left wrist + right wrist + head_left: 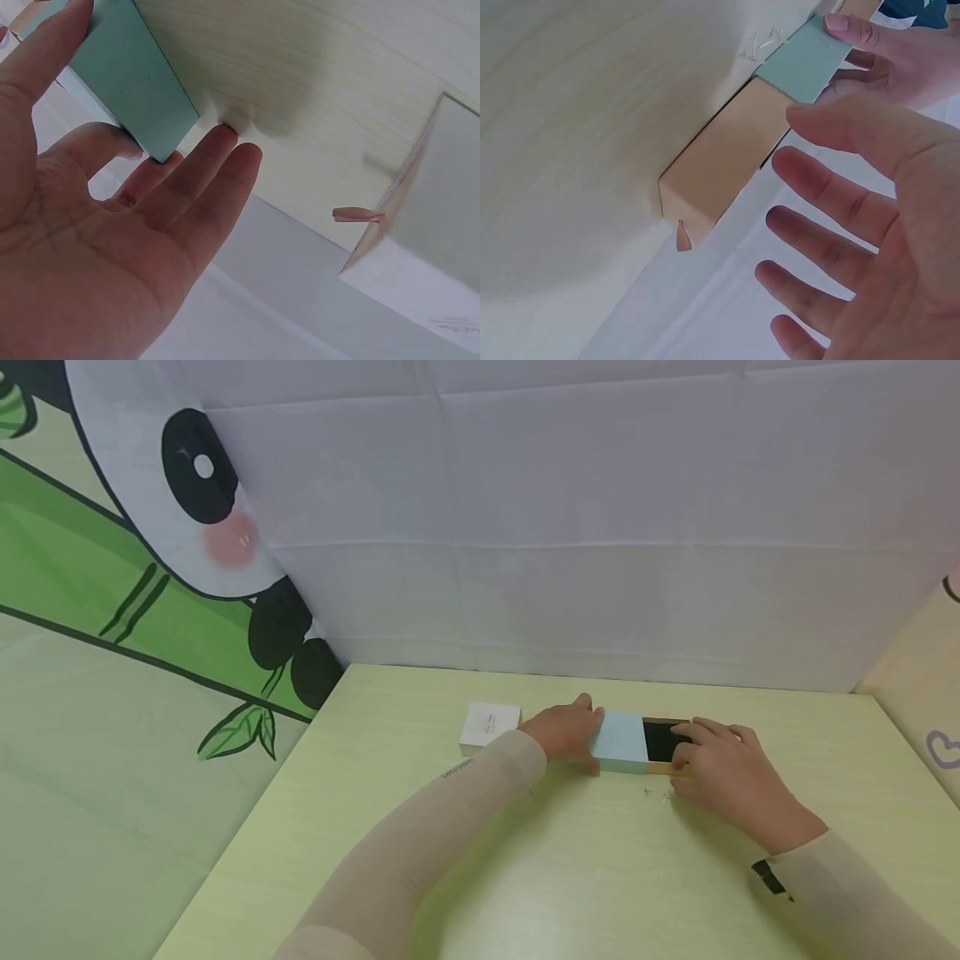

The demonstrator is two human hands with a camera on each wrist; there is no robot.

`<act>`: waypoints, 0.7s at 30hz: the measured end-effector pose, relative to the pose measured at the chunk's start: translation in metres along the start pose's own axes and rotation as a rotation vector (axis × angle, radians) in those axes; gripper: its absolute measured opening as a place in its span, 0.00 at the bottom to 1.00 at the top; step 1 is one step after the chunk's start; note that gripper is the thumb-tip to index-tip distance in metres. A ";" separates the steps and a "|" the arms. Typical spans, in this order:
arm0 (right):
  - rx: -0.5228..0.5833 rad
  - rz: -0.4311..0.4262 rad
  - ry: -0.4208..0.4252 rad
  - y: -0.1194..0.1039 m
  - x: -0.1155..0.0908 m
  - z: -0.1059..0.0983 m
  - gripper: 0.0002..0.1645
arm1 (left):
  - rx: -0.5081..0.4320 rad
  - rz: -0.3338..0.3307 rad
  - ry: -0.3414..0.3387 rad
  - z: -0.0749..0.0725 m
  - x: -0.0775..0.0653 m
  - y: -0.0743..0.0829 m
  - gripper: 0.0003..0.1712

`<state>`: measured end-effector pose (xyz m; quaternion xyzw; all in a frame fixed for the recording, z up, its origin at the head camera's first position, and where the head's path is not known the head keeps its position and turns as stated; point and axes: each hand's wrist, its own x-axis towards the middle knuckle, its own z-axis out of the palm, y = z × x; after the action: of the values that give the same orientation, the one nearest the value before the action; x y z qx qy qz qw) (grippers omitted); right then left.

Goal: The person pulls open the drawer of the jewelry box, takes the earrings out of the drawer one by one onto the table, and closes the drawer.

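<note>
A light blue box sleeve [621, 742] lies on the table, with a peach drawer [724, 142] slid partway out of its right end. The drawer's black interior [658, 742] faces up, and a small ribbon tab [683, 237] sticks out of its end. My left hand [567, 731] holds the sleeve's left end between thumb and fingers. Over the drawer's right part is my right hand [731, 777], its fingers spread and loosely bent, not wrapped round the drawer. In the right wrist view its thumb tip overlaps the drawer's edge; contact there is unclear.
Left of my left hand stands a small white box [489, 727] with printed script on top and a pinkish ribbon tab [358, 215]. Tiny clear pieces [664, 797] lie in front of the drawer. A white cloth [570, 527] hangs behind the table.
</note>
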<state>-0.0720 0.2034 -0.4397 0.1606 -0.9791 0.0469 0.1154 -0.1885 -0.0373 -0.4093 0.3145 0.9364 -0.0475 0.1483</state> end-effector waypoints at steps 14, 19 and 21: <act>0.038 0.056 -0.059 0.013 0.004 -0.006 0.05 | 0.012 0.003 0.015 0.003 0.002 -0.002 0.63; 0.040 0.063 -0.061 0.016 0.004 -0.007 0.05 | 0.019 0.008 0.015 0.003 0.001 -0.002 0.63; 0.040 0.070 -0.063 0.018 0.004 -0.008 0.04 | 0.016 0.008 0.014 0.003 0.001 -0.002 0.63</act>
<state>-0.0799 0.2197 -0.4323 0.1301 -0.9861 0.0656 0.0794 -0.1895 -0.0389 -0.4124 0.3198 0.9357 -0.0522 0.1395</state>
